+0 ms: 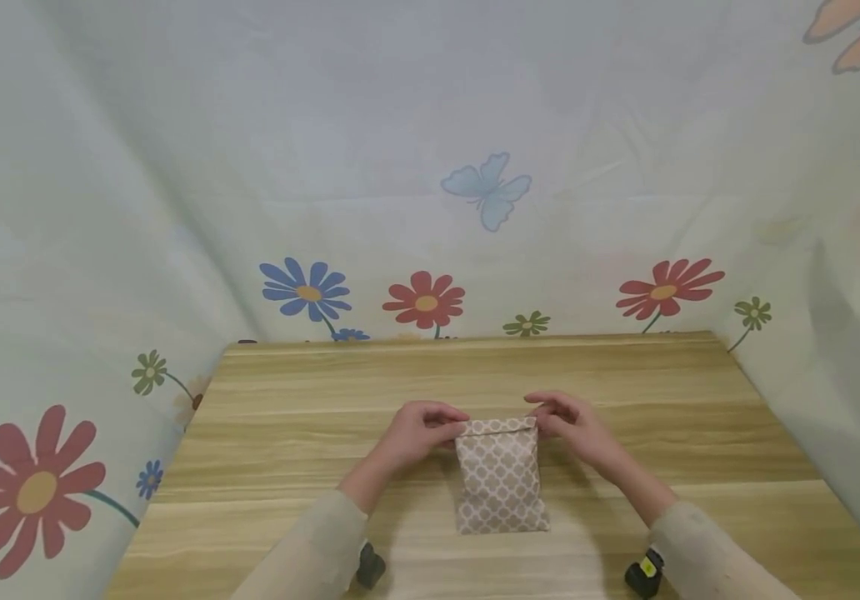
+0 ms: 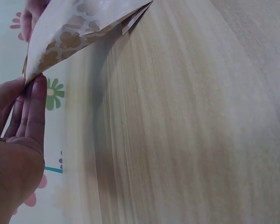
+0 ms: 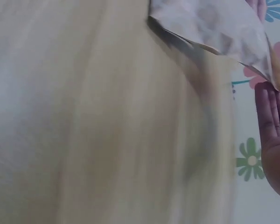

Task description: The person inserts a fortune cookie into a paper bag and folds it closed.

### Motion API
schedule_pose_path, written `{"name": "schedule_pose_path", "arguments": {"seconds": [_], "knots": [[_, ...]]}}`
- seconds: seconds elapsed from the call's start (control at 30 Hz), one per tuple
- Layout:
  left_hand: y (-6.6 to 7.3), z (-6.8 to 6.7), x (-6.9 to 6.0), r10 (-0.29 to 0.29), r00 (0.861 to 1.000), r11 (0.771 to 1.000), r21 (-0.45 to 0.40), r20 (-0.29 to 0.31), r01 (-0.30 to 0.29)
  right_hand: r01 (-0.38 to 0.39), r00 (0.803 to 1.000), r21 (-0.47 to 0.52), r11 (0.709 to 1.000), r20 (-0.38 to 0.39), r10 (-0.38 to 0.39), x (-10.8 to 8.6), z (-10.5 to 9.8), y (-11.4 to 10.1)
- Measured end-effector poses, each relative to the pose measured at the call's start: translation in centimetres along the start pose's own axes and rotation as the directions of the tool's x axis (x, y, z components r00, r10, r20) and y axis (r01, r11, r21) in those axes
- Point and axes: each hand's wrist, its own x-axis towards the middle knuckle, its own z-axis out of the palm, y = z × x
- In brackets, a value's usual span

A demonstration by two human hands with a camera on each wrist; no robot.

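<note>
A beige paper bag (image 1: 501, 483) with a white lattice pattern stands out at the middle of the head view, its top edge folded over in a narrow band. My left hand (image 1: 422, 429) pinches the left end of that fold between thumb and fingers. At the opposite end, my right hand (image 1: 576, 429) grips the right top corner. The left wrist view shows the bag's corner (image 2: 56, 53) between thumb and fingertips. In the right wrist view, the fingers (image 3: 269, 112) are at the bag's corner, and the thumb is hidden. What the bag contains cannot be seen.
The bag is over a wood-grain table (image 1: 287, 383). Behind and beside the table hangs a pale curtain (image 1: 370, 167) printed with flowers and a butterfly. Dark wrist devices (image 1: 370, 567) sit at both of my sleeves.
</note>
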Motion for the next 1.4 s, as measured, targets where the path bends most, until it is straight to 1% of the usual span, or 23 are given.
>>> {"name": "schedule_pose_path", "arguments": {"seconds": [0.03, 0.1, 0.17, 0.23, 0.3, 0.33, 0.4, 0.5, 0.6, 0.73, 0.83, 0.93, 1.0, 1.13, 1.2, 1.3, 1.4], "knots": [[0.1, 0.0, 0.0, 0.002, 1.0, 1.0, 0.004, -0.002, -0.002, 0.005, 1.0, -0.006, 1.0, 0.01, -0.005, 0.2, -0.2, -0.2], [0.3, 0.1, 0.0, 0.009, 1.0, 1.0, 0.013, -0.007, -0.009, 0.015, 0.999, -0.055, 0.998, 0.03, -0.014, 0.7, -0.4, -0.7], [0.4, 0.1, -0.1, 0.02, 1.0, 1.0, 0.02, -0.015, -0.02, 0.036, 0.998, -0.161, 0.986, 0.058, -0.027, 1.3, -0.4, -1.3], [0.5, 0.1, -0.1, 0.027, 0.999, 0.999, 0.029, -0.023, -0.026, 0.065, 0.994, -0.279, 0.958, 0.099, -0.039, 2.1, -0.2, -2.0], [0.6, 0.2, -0.1, 0.035, 0.999, 0.999, 0.039, -0.029, -0.034, 0.104, 0.988, -0.363, 0.926, 0.147, -0.053, 2.7, 0.1, -2.5], [0.6, 0.2, -0.1, 0.036, 0.999, 0.998, 0.044, -0.033, -0.034, 0.122, 0.984, -0.389, 0.913, 0.17, -0.059, 3.0, 0.3, -2.8], [0.8, 0.4, -0.1, 0.038, 0.999, 0.998, 0.048, -0.037, -0.037, 0.149, 0.975, -0.417, 0.897, 0.21, -0.065, 3.4, 0.6, -3.1], [0.7, 0.6, 0.0, 0.052, 0.998, 0.998, 0.044, -0.047, -0.05, 0.176, 0.965, -0.425, 0.888, 0.253, -0.07, 3.8, 1.3, -3.3], [0.7, 0.8, 0.0, 0.065, 0.996, 0.998, 0.029, -0.052, -0.064, 0.184, 0.96, -0.431, 0.883, 0.27, -0.069, 4.1, 1.8, -3.2], [0.5, 0.9, -0.1, 0.076, 0.996, 0.997, 0.018, -0.049, -0.076, 0.174, 0.96, -0.437, 0.882, 0.276, -0.053, 4.1, 2.2, -3.1], [0.4, 0.9, -0.1, 0.072, 0.997, 0.997, 0.025, -0.042, -0.071, 0.161, 0.961, -0.44, 0.884, 0.274, -0.039, 4.0, 2.6, -3.1], [0.7, 0.8, -0.1, 0.069, 0.997, 0.995, 0.071, -0.026, -0.068, 0.175, 0.961, -0.442, 0.88, 0.269, -0.056, 3.9, 2.8, -3.1], [1.0, 0.8, -0.1, 0.067, 0.998, 0.989, 0.132, -0.008, -0.066, 0.194, 0.961, -0.448, 0.873, 0.265, -0.077, 3.9, 2.9, -3.1], [1.7, 0.9, 0.3, 0.077, 0.997, 0.96, 0.268, 0.031, -0.083, 0.23, 0.956, -0.448, 0.864, 0.27, -0.115, 3.8, 3.1, -3.3], [1.8, 1.0, 0.4, 0.086, 0.996, 0.944, 0.318, 0.033, -0.093, 0.241, 0.954, -0.446, 0.862, 0.273, -0.126, 3.8, 3.0, -3.3], [1.8, 1.2, 0.4, 0.097, 0.995, 0.933, 0.347, 0.016, -0.097, 0.246, 0.953, -0.445, 0.861, 0.272, -0.132, 3.6, 2.7, -3.3], [1.7, 1.3, 0.3, 0.099, 0.995, 0.933, 0.348, 0.0, -0.093, 0.222, 0.957, -0.446, 0.867, 0.27, -0.107, 3.3, 2.3, -3.2]]}}
